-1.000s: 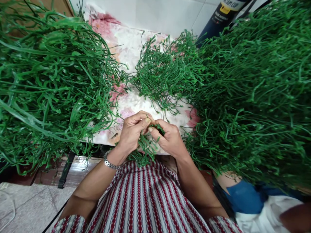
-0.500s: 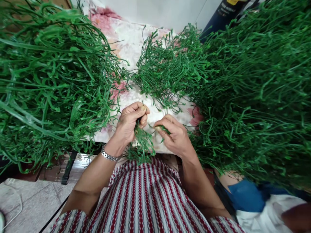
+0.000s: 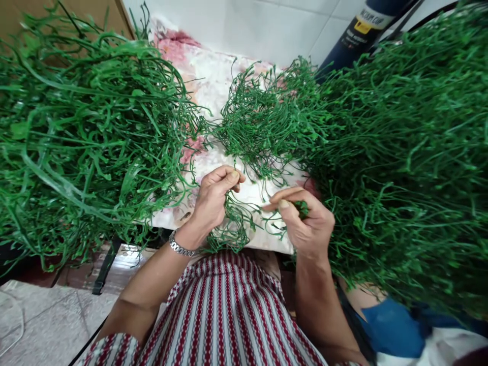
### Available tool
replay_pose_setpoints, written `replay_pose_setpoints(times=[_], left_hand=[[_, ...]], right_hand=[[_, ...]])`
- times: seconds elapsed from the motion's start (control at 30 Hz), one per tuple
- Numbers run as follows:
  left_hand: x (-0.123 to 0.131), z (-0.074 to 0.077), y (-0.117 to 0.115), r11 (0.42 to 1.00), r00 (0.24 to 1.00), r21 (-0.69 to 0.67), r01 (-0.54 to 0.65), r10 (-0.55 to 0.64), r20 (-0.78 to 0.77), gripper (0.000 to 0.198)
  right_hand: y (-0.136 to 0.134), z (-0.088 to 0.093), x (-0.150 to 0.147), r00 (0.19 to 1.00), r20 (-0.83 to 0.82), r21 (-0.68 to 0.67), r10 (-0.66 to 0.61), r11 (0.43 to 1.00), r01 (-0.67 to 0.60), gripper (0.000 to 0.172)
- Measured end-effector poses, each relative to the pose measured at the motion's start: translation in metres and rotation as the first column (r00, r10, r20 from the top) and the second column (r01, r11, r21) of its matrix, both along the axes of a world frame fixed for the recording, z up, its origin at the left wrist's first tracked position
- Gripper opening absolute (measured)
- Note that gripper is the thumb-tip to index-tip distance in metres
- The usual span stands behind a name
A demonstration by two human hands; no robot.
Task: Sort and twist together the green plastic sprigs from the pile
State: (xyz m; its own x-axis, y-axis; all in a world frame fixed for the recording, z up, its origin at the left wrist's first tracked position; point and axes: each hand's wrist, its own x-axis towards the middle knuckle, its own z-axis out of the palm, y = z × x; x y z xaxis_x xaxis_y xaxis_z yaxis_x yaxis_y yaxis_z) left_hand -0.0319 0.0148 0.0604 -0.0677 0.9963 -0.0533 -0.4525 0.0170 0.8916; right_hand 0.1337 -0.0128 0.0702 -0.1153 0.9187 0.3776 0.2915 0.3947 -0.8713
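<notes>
My left hand [image 3: 215,198], with a metal watch [image 3: 180,245] on its wrist, is closed in a pinch around thin green plastic-looking stems. A loose bunch of these stems [image 3: 234,223] hangs below it, over the table's front edge. To the right, my right hand [image 3: 310,218] is closed too, thumb against the fingers, with a few green stems [image 3: 302,209] tucked in its palm. Fine stem ends show between the two hands. Just beyond them a tangled heap of thin stems [image 3: 270,112] lies on the floral cloth [image 3: 213,66].
A tall pile of broader green stems [image 3: 91,132] stands at the left. A bigger pile of thin stems [image 3: 404,152] fills the right side. A dark blue cylinder labelled vacuum cup [image 3: 354,38] leans by the white tiled wall [image 3: 236,25]. Another person's blue clothing [image 3: 394,325] shows at lower right.
My right hand has moved right, away from my left hand, widening the gap between them. My left hand keeps its pinch. The view has shifted slightly.
</notes>
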Motion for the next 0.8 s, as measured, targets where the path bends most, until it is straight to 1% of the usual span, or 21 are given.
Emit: replay_pose_setpoints(times=[0.07, 0.13, 0.2, 0.3, 0.4, 0.5, 0.53, 0.6, 0.67, 0.7, 0.77, 0.8], left_hand=[[0.002, 0.001, -0.001, 1.0, 1.0, 0.009, 0.008, -0.008, -0.009, 0.013], [0.004, 0.001, -0.002, 0.999, 1.0, 0.026, 0.021, -0.02, -0.024, 0.013], [0.006, 0.002, -0.003, 0.998, 0.998, 0.057, 0.036, -0.033, -0.045, 0.012], [0.009, 0.004, -0.004, 0.991, 0.997, 0.122, 0.05, -0.042, -0.069, 0.011], [0.014, 0.006, -0.002, 0.986, 0.997, 0.158, 0.061, -0.052, -0.06, 0.01], [0.022, 0.005, 0.004, 0.984, 0.994, 0.15, 0.095, -0.087, -0.059, 0.012], [0.024, 0.005, 0.006, 0.983, 0.991, 0.142, 0.12, -0.109, -0.08, 0.011], [0.022, 0.005, 0.008, 0.975, 0.974, 0.137, 0.172, -0.148, -0.17, 0.011], [0.012, 0.008, 0.001, 0.965, 0.93, 0.173, 0.197, -0.128, -0.345, 0.022], [0.003, 0.011, -0.006, 0.958, 0.885, 0.22, 0.185, -0.065, -0.462, 0.028], [-0.016, 0.02, -0.028, 0.931, 0.715, 0.291, 0.22, 0.049, -0.698, 0.034], [-0.026, 0.023, -0.041, 0.911, 0.629, 0.302, 0.279, 0.064, -0.775, 0.033]], right_hand=[[0.0, 0.004, 0.001, 0.999, 0.032, -0.003, -0.027, 1.0, 0.027, 0.011], [0.002, 0.007, -0.003, 0.993, 0.116, 0.019, -0.027, 1.0, 0.025, 0.01], [0.004, 0.008, -0.009, 0.977, 0.211, 0.024, 0.0, 1.0, -0.005, 0.007], [0.007, 0.003, -0.02, 0.954, 0.294, -0.011, 0.05, 0.999, -0.049, 0.01], [0.008, -0.004, -0.028, 0.95, 0.299, -0.039, 0.094, 0.995, -0.087, 0.011], [0.009, -0.008, -0.031, 0.949, 0.284, -0.071, 0.133, 0.99, -0.118, 0.013], [0.009, -0.008, -0.031, 0.95, 0.287, -0.083, 0.122, 0.991, -0.102, 0.012], [0.01, -0.01, -0.03, 0.956, 0.29, -0.084, 0.037, 0.996, -0.014, 0.014], [0.011, -0.012, -0.027, 0.953, 0.291, -0.05, -0.084, 0.993, 0.103, 0.015], [0.012, -0.014, -0.026, 0.945, 0.297, -0.028, -0.134, 0.989, 0.149, 0.015], [0.012, -0.017, -0.023, 0.925, 0.327, 0.009, -0.191, 0.98, 0.199, 0.014], [0.012, -0.019, -0.022, 0.916, 0.346, 0.02, -0.205, 0.977, 0.211, 0.015]])
